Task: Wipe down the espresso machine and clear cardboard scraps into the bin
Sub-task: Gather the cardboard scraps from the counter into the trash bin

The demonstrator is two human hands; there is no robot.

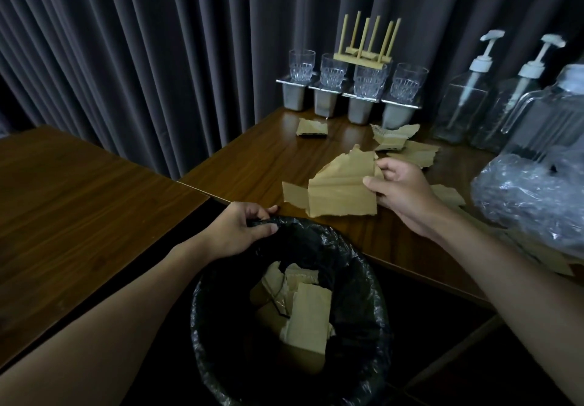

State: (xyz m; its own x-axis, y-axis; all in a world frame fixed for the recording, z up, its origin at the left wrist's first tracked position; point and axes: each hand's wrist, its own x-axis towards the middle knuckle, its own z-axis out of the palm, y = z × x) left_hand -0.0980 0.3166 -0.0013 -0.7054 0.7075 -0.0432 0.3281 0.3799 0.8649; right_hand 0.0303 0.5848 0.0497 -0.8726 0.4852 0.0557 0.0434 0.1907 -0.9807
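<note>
A bin (363,326) lined with a black bag stands below the table edge, with several cardboard pieces (308,317) inside. My left hand (240,228) grips the bag's rim at the bin's far side. My right hand (401,190) pinches a large torn cardboard piece (341,187) that lies at the table's front edge. More scraps lie on the table: one small piece (312,127) near the cups, and others (401,143) behind my right hand. No espresso machine is in view.
The wooden table (259,159) carries glasses on metal cups (347,89), a wooden rack (366,45), pump bottles (467,96) and a bubble-wrapped bundle (531,194) at the right. A second table (79,200) stands to the left. A dark curtain hangs behind.
</note>
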